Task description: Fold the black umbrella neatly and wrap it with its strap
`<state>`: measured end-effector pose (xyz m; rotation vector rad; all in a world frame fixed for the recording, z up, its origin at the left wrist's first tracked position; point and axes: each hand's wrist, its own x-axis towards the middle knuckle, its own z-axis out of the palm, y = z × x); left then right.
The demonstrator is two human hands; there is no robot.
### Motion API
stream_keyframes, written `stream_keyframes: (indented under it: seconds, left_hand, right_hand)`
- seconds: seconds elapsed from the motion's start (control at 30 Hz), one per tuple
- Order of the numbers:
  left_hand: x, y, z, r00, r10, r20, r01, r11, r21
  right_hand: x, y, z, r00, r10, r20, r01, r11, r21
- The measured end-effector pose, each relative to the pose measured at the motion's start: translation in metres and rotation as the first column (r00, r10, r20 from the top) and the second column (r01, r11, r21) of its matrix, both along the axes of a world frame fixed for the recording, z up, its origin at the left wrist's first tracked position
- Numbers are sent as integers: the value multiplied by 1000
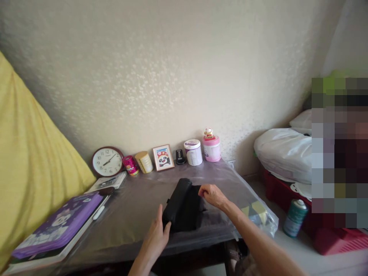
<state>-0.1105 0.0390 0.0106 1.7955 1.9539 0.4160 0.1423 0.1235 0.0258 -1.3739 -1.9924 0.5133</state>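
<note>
A black, partly rolled-up fabric item (180,209), perhaps a pouch, lies near the front edge of the table. A thick roll forms its left side and a flat flap extends to the right. My left hand (158,232) is at the near left end of the roll, thumb and fingers apart, the thumb touching the lower corner. Over the flap's upper right edge, my right hand (212,194) is closed with its fingertips pinched together at the black fabric. What exactly lies between those fingertips is hidden.
A clear plastic sheet covers the table (138,207). Along the wall stand a clock (107,161), several canisters (193,152) and a framed panda picture (163,158). Purple folders (60,222) lie at left. A green spray can (295,218) stands right, near a blurred-out person.
</note>
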Motion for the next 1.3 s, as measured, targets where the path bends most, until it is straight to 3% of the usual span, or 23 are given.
stream_keyframes:
  seconds: [0.07,0.17,0.27,0.4,0.53,0.67,0.8,0.9,0.97,1.03,1.13,1.3]
  left_hand:
    - [9,-10,1,953,-3,-303,50,988,149]
    - [19,-20,-3,871,-80,-485,150,983,107]
    - [17,-18,-9,859,-106,-500,164,984,73]
    - [3,-6,-16,902,-75,-426,135,985,112]
    - [-5,4,-22,893,-33,-449,122,977,173]
    - [-9,9,-19,884,-66,-464,149,978,145]
    - [-14,12,-1,939,-154,-308,218,958,185]
    - [-16,12,19,988,-149,49,138,973,184]
    - [-18,10,32,943,-90,320,76,996,55]
    - [-18,8,41,872,-94,481,116,993,-16]
    - [-15,5,48,848,-137,512,165,986,-9]
    - [-1,7,52,870,-164,466,118,985,126]
  right_hand:
    - [-1,0,0,1000,7,4,-7,1000,0]
    - [-2,0,0,1000,5,9,-5,1000,-12]
    - [-4,0,1,1000,18,24,-18,1000,-16]
    - [-5,-1,2,998,27,49,-26,999,-24]
    - [-3,-1,3,998,2,62,0,1000,-25]
    - [2,-1,1,994,-23,103,26,999,-25]
    - [11,0,0,981,-86,175,98,993,-58]
    - [21,2,-3,965,-151,217,177,978,-109]
    - [28,3,-5,958,-175,229,209,969,-134]
    - [33,4,-7,954,-184,238,222,964,-147]
    - [39,6,-11,951,-186,248,229,960,-160]
    - [44,4,-14,951,-190,243,233,959,-160]
